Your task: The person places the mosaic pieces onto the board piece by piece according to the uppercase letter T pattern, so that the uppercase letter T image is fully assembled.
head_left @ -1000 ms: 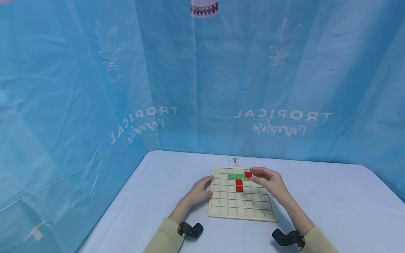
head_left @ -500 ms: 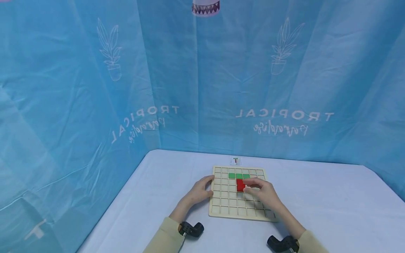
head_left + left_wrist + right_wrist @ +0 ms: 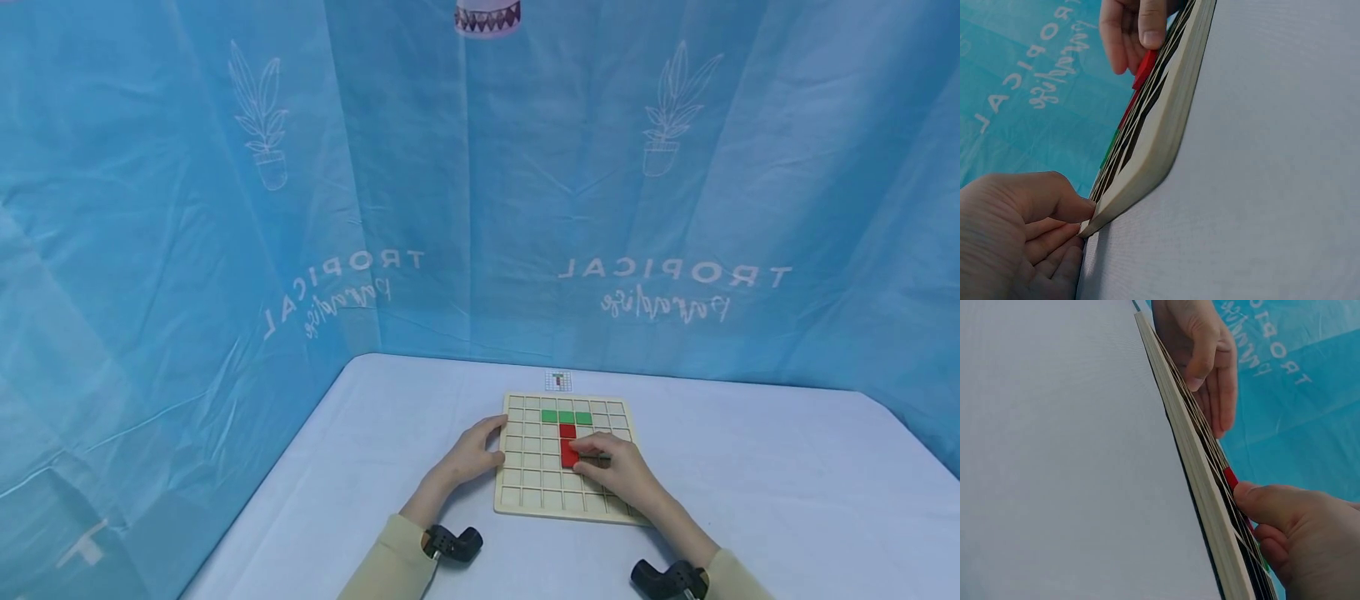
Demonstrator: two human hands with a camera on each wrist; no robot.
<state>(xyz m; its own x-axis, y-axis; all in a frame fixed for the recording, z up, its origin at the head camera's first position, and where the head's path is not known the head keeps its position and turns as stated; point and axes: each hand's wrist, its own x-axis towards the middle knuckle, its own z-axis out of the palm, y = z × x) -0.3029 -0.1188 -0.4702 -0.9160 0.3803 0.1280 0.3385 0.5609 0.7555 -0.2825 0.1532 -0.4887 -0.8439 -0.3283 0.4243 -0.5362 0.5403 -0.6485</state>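
Observation:
A pale wooden grid board [image 3: 519, 486] lies on the table in the head view. Across one of its upper rows runs a line of three green tiles [image 3: 566, 417], with a red column [image 3: 567, 431] going down from the middle one. My right hand [image 3: 618, 473] pinches a red tile [image 3: 1144, 70] between thumb and fingers at the column's lower end; the tile looks tilted in the left wrist view. My left hand [image 3: 467, 454] touches the board's left edge with its thumb and extended fingers. The right fingers partly hide the lower red tiles.
A small card [image 3: 558, 382] printed with a grid and a T figure lies just beyond the board. White cloth [image 3: 405, 400] covers the table, and a blue printed curtain [image 3: 525, 208] hangs behind and to the left.
My right hand has carried the red tile from near the right green tile down and toward the front, to the red column's lower end. The left hand has stayed at the board's edge.

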